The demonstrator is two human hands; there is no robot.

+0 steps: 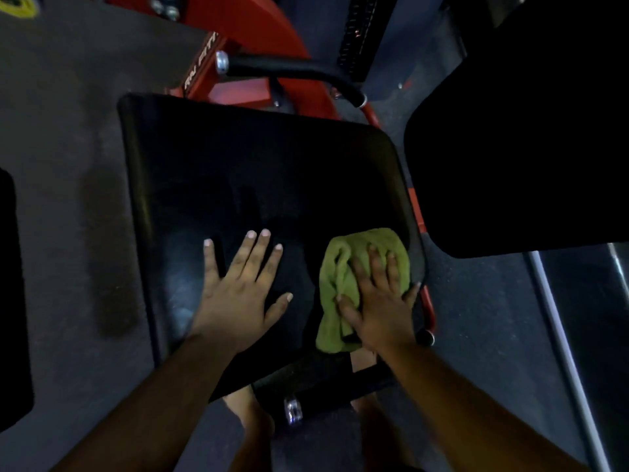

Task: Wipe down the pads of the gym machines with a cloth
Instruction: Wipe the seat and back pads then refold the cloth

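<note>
Plainly mid-wipe, the person pressed the right hand flat, fingers spread, on the green cloth near the seat pad's right front corner. The left hand rested open and apart on the pad's front middle. Most of this pad looked unwiped, I judged; the neighbouring black pad remained too.

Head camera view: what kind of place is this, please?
Most likely a gym. A black padded seat sits on a red machine frame, with a foam-covered handle bar behind it and dark rubber flooring.
</note>
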